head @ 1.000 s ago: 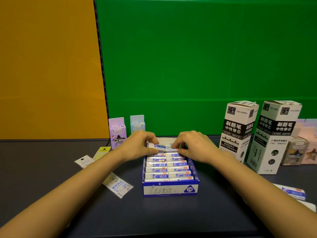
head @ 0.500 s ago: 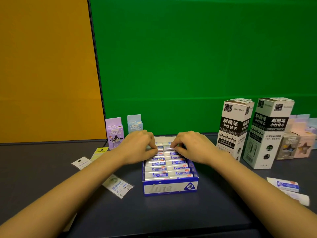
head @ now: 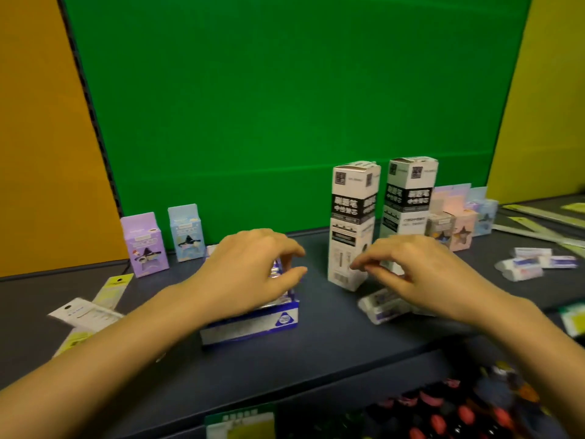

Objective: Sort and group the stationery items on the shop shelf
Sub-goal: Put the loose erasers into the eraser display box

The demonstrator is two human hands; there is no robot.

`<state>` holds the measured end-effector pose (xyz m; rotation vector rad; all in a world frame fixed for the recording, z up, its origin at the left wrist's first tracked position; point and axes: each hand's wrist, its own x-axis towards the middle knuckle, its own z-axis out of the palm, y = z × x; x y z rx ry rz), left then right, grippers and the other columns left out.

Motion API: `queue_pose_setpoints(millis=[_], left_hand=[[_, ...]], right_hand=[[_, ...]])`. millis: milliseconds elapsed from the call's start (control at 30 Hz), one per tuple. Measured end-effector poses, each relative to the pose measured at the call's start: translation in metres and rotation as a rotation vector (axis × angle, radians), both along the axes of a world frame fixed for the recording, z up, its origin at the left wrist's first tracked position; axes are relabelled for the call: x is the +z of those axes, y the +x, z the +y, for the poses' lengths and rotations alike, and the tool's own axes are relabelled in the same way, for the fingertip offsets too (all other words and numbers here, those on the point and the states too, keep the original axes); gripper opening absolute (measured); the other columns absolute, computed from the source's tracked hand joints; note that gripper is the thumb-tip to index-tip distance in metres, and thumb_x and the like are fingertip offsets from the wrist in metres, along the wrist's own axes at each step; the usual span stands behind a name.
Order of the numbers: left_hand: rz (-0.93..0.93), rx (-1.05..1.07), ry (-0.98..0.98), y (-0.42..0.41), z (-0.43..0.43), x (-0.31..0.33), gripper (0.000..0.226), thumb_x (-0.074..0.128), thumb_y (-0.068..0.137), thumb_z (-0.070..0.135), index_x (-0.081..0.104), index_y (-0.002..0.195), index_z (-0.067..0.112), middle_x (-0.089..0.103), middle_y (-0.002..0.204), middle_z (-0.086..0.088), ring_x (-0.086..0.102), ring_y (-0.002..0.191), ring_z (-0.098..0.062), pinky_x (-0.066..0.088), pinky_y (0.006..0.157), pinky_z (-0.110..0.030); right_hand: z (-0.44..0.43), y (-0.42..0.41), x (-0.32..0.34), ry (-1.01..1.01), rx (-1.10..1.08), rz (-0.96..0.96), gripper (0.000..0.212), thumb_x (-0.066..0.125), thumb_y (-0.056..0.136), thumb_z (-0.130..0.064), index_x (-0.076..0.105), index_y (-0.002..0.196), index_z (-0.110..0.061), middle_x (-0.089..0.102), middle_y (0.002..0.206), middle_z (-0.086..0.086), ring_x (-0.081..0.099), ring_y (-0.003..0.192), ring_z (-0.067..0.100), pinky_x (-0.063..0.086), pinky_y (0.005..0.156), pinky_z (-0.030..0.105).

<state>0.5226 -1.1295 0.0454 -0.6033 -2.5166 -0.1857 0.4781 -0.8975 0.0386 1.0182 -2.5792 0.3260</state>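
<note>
Left hand (head: 250,270): fingers curled and apart, palm down over the blue-and-white eraser tray (head: 253,324); holds nothing visible; whether the fingertips touch the erasers beneath cannot be told, view blurred.
Right hand (head: 414,274): thumb and forefinger brought close but empty, hovering above two loose wrapped erasers (head: 380,307) lying on the dark shelf (head: 316,350); contact not clear.
Eraser tray: rests on the shelf, front left of centre, largely covered by the left hand.
Tall white refill box (head: 351,226): upright, between the two hands, just behind them. Second tall refill box (head: 408,201): upright, just beside it to the right.
Purple small box (head: 144,245) and light-blue small box (head: 186,232): upright at the back left, side by side.
Pastel small boxes (head: 456,226): grouped at the back right.
Further loose erasers (head: 535,264): far right, well apart from the tray.
Flat packets (head: 88,308): lying at the left.
</note>
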Motion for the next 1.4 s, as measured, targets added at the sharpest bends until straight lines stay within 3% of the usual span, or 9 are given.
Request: queue_pose_setpoints(millis=[300, 500, 733, 867, 1033, 1133, 1233, 1333, 1400], left_hand=[[-0.254, 0.047, -0.133, -0.015, 0.102, -0.021, 0.037, 0.047, 0.087, 0.047, 0.057, 0.114, 0.023, 0.062, 0.117, 0.004, 0.056, 0.105, -0.018, 0.048, 0.088, -0.037], [-0.401, 0.209, -0.179, -0.023, 0.120, -0.036, 0.049, 0.047, 0.084, 0.055, 0.052, 0.112, 0.015, 0.055, 0.118, -0.004, 0.048, 0.109, -0.022, 0.044, 0.091, -0.036], [-0.622, 0.338, -0.024, -0.034, 0.133, -0.033, 0.045, 0.056, 0.084, 0.040, 0.055, 0.108, 0.001, 0.056, 0.114, -0.015, 0.052, 0.098, -0.027, 0.042, 0.083, -0.032], [-0.784, 0.356, 0.006, -0.040, 0.138, -0.027, 0.044, 0.058, 0.084, 0.033, 0.056, 0.102, -0.007, 0.056, 0.098, -0.019, 0.046, 0.079, -0.023, 0.034, 0.058, -0.028], [-0.788, 0.371, -0.082, -0.040, 0.144, -0.022, 0.026, 0.052, 0.089, 0.028, 0.038, 0.090, 0.007, 0.047, 0.094, -0.011, 0.042, 0.081, -0.022, 0.033, 0.061, -0.028], [-0.741, 0.396, -0.087, -0.033, 0.141, -0.022, 0.030, 0.051, 0.091, 0.030, 0.042, 0.103, 0.003, 0.052, 0.110, -0.018, 0.048, 0.091, -0.027, 0.037, 0.074, -0.030], [-0.722, 0.386, 0.089, -0.022, 0.124, -0.020, 0.037, 0.052, 0.090, 0.032, 0.043, 0.113, 0.004, 0.052, 0.125, -0.015, 0.053, 0.103, -0.027, 0.043, 0.087, -0.029], [-0.693, 0.306, 0.376, -0.004, 0.108, -0.008, 0.015, 0.053, 0.091, 0.028, 0.047, 0.096, 0.015, 0.055, 0.090, -0.004, 0.050, 0.072, -0.011, 0.041, 0.060, -0.014], [-0.709, 0.318, 0.559, 0.006, 0.094, 0.001, 0.023, 0.053, 0.090, 0.032, 0.050, 0.097, 0.010, 0.050, 0.075, 0.001, 0.043, 0.063, -0.008, 0.037, 0.054, -0.014]], right_hand=[[0.085, -0.033, -0.005, 0.159, -0.058, -0.152, 0.025, 0.050, 0.091, -0.035, 0.066, 0.109, -0.028, 0.067, 0.110, -0.009, 0.060, 0.095, 0.008, 0.048, 0.084, 0.028], [0.093, -0.039, -0.023, 0.275, 0.038, -0.283, 0.060, 0.050, 0.081, -0.061, 0.048, 0.129, -0.026, 0.054, 0.127, -0.005, 0.051, 0.114, 0.014, 0.043, 0.098, 0.035], [0.084, -0.052, -0.026, 0.322, 0.109, -0.380, 0.043, 0.051, 0.088, -0.047, 0.049, 0.118, -0.016, 0.051, 0.118, 0.004, 0.048, 0.104, 0.019, 0.040, 0.090, 0.032], [0.077, -0.057, -0.022, 0.388, 0.125, -0.477, 0.030, 0.049, 0.090, -0.045, 0.041, 0.097, -0.016, 0.046, 0.087, -0.005, 0.044, 0.079, 0.013, 0.035, 0.074, 0.029], [0.073, -0.061, -0.024, 0.413, 0.148, -0.431, 0.028, 0.047, 0.092, -0.042, 0.036, 0.094, -0.016, 0.053, 0.112, 0.012, 0.044, 0.089, 0.020, 0.036, 0.077, 0.031], [0.074, -0.059, -0.023, 0.371, 0.167, -0.411, 0.028, 0.046, 0.093, -0.042, 0.033, 0.093, -0.017, 0.048, 0.102, 0.008, 0.042, 0.087, 0.021, 0.033, 0.075, 0.030], [0.075, -0.059, -0.021, 0.314, 0.208, -0.395, 0.028, 0.044, 0.093, -0.042, 0.032, 0.094, -0.016, 0.051, 0.105, 0.010, 0.044, 0.086, 0.021, 0.034, 0.075, 0.030], [0.066, -0.060, -0.017, 0.227, 0.285, -0.359, 0.031, 0.045, 0.091, -0.045, 0.037, 0.098, -0.016, 0.056, 0.105, 0.010, 0.051, 0.088, 0.023, 0.041, 0.077, 0.034], [0.057, -0.056, -0.014, 0.145, 0.353, -0.356, 0.033, 0.045, 0.091, -0.046, 0.041, 0.104, -0.016, 0.058, 0.107, 0.007, 0.054, 0.091, 0.023, 0.045, 0.081, 0.036]])
